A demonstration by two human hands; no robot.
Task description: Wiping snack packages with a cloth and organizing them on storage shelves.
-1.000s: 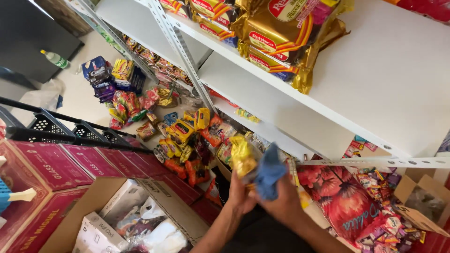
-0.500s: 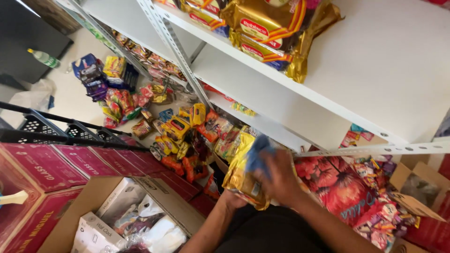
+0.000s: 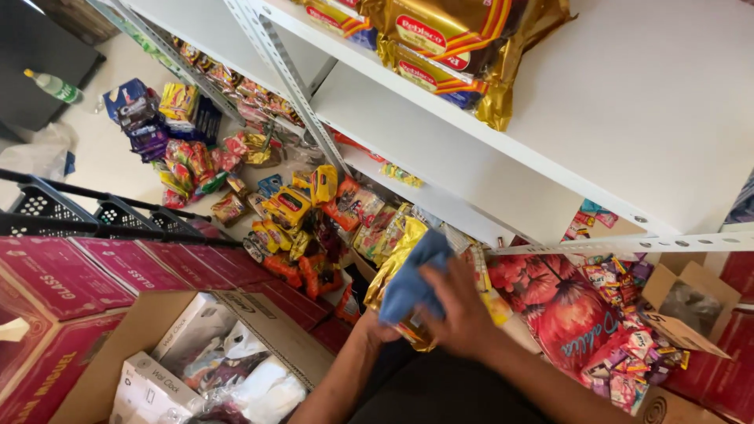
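At the lower centre of the frame, the right hand [image 3: 463, 314] clasps a blue cloth [image 3: 412, 279] against a gold packet [image 3: 393, 275] gripped from below by the left hand [image 3: 377, 330], its long axis tilting up toward the white shelf [image 3: 628, 118], and a loose grip could drop it among the snack packets [image 3: 290, 212].

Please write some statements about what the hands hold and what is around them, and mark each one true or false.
1. The right hand presses a blue cloth against a gold packet. True.
2. The left hand is inside the cardboard box. False: it is under the gold packet, apart from the box.
3. Gold packets lie on the white shelf above. True.
4. The red crates are stacked on the white shelf. False: they stand low, left of the cardboard box.
5. A green bottle stands on the floor, far left. True.
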